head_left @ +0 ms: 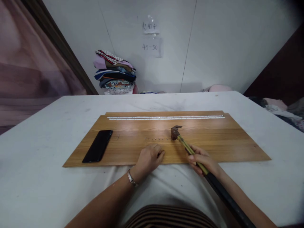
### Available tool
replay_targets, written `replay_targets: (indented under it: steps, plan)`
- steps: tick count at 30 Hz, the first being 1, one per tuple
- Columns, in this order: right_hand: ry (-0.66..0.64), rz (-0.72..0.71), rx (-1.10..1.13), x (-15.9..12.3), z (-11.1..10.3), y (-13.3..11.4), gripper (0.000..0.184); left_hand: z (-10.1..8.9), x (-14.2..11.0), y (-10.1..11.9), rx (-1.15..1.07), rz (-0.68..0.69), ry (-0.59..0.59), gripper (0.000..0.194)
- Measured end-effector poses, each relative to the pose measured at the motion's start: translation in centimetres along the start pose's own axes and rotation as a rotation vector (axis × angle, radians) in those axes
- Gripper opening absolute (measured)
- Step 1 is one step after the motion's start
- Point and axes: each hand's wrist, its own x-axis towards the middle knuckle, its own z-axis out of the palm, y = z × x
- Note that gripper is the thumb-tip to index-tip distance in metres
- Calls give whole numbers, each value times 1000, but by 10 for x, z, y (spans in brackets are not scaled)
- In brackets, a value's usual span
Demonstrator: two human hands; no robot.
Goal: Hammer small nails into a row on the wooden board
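My right hand [201, 160] is wrapped round the yellow and black handle of a claw hammer [187, 147]. The hammer's rusty head is at the right end of a row of small nails [155, 139] on a wooden board [228, 139]; whether it touches a nail or the board, I cannot tell. My left hand [150, 156], with a metal bracelet at the wrist, rests closed on the board's near part, just below the row. Its fingers are curled under, so anything inside them is hidden.
A black phone [98, 146] lies on the board's left side. Two white measuring strips [166, 118] run along its far side. The board lies on a white-covered table [35, 142]. Behind it, folded clothes [115, 72] are stacked against the wall, beneath paper notes [150, 47].
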Motion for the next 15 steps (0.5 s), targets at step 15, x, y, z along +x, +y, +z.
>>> replay_targets:
  steps: [15]
  plan:
    - [14, 36, -67, -3, 1, 0, 31, -1, 0, 2, -27, -6, -8, 17]
